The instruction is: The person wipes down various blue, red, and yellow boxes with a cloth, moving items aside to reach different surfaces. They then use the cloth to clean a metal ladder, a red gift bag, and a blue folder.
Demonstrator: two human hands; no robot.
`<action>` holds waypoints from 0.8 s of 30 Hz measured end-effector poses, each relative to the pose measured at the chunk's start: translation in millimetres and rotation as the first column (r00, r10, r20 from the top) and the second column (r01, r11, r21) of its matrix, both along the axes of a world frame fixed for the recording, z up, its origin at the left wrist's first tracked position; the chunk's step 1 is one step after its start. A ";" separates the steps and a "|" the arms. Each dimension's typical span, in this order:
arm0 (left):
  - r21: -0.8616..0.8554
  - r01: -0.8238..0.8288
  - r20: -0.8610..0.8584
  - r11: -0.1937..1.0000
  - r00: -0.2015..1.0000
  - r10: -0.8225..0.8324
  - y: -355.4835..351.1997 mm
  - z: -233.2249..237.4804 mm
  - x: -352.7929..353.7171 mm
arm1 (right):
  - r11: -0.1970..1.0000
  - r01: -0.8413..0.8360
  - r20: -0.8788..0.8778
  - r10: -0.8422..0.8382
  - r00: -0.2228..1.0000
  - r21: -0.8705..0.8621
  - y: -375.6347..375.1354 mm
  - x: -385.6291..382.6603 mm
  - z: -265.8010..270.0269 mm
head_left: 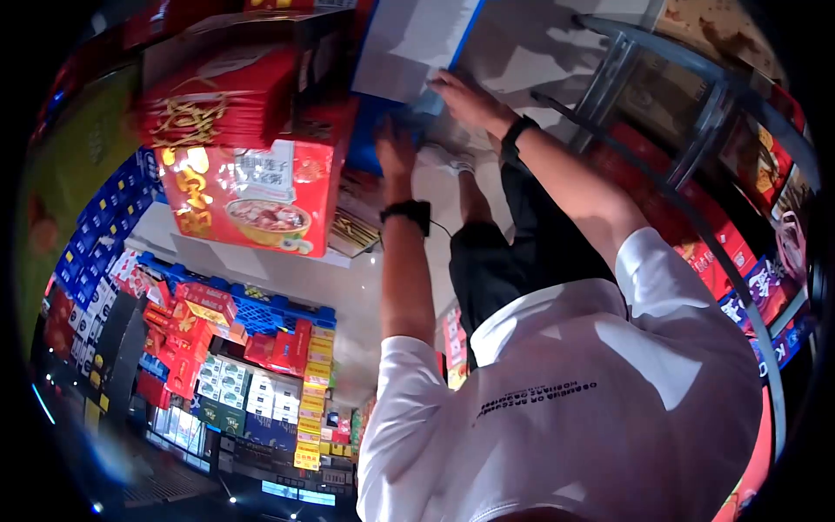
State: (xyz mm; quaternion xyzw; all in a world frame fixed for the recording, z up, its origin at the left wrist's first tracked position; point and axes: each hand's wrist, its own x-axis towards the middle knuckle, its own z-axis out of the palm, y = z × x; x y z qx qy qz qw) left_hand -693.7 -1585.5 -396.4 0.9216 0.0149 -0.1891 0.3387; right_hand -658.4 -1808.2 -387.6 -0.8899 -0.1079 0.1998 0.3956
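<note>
A flat, pale panel with blue edges (pixel 417 43), seemingly part of a blue-and-white carton, lies at the top centre. Its lower blue side (pixel 365 130) shows beside my left hand. My right hand (pixel 465 100), with a black band at the wrist, has its fingers closed at the panel's lower right corner. My left hand (pixel 396 152), below a black watch, rests against the blue side with fingers bent. Its fingertips are dark and partly blurred.
Red food cartons (pixel 261 191) are stacked close on my left. A grey metal cart frame (pixel 687 165) with red packages stands on my right. Below left, a blue pallet (pixel 270 313) borders more boxed goods. My shoe (pixel 445 159) is on the pale floor.
</note>
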 end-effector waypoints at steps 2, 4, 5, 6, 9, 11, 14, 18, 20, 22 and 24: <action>0.083 0.044 -0.040 0.996 0.998 -0.041 -16.4 10.6 28.3 | 0.999 0.040 0.084 -0.042 0.996 0.020 -20.6 18.4 -6.8; 0.035 0.129 -0.008 0.991 0.992 -0.129 -25.8 -1.3 46.7 | 0.993 0.106 0.160 -0.113 0.981 0.052 -41.3 29.0 -9.7; -0.006 0.205 0.031 0.979 0.978 -0.205 -31.5 -8.1 55.0 | 0.985 0.163 0.180 -0.169 0.969 0.051 -54.6 39.8 -13.0; -0.008 0.213 0.027 0.977 0.977 -0.212 -39.2 -11.5 60.4 | 0.975 0.217 0.197 -0.223 0.955 0.053 -66.6 48.0 -12.7; -0.072 0.278 0.098 0.958 0.958 -0.271 -72.5 -21.2 74.0 | 0.955 0.293 0.320 -0.267 0.909 -0.037 -98.6 76.2 3.3; -0.053 0.250 0.108 0.967 0.964 -0.243 -93.5 -25.5 79.9 | 0.942 0.313 0.442 -0.230 0.867 -0.123 -115.7 92.1 3.4; -0.028 0.166 0.073 0.986 0.984 -0.164 -126.2 -8.8 90.0 | 0.900 0.377 0.436 -0.255 0.863 -0.220 -113.1 98.8 -9.2; 0.100 0.144 -0.082 0.984 0.987 -0.137 -135.3 3.6 82.5 | 0.889 0.400 0.403 -0.290 0.868 -0.222 -83.9 99.0 -12.3; 0.089 0.142 -0.203 0.986 0.972 -0.122 -125.7 11.3 74.9 | 0.889 0.432 0.365 -0.356 0.860 -0.151 -60.1 96.0 -16.0; 0.194 0.143 -0.344 0.971 0.936 -0.070 -115.4 12.7 58.3 | 0.886 0.462 0.108 -0.457 0.883 -0.029 -29.2 86.8 -10.7; 0.357 0.182 0.029 0.916 0.978 -0.206 -76.1 -53.5 -3.0 | 0.924 0.380 0.241 -0.363 0.900 -0.030 6.2 65.0 -11.6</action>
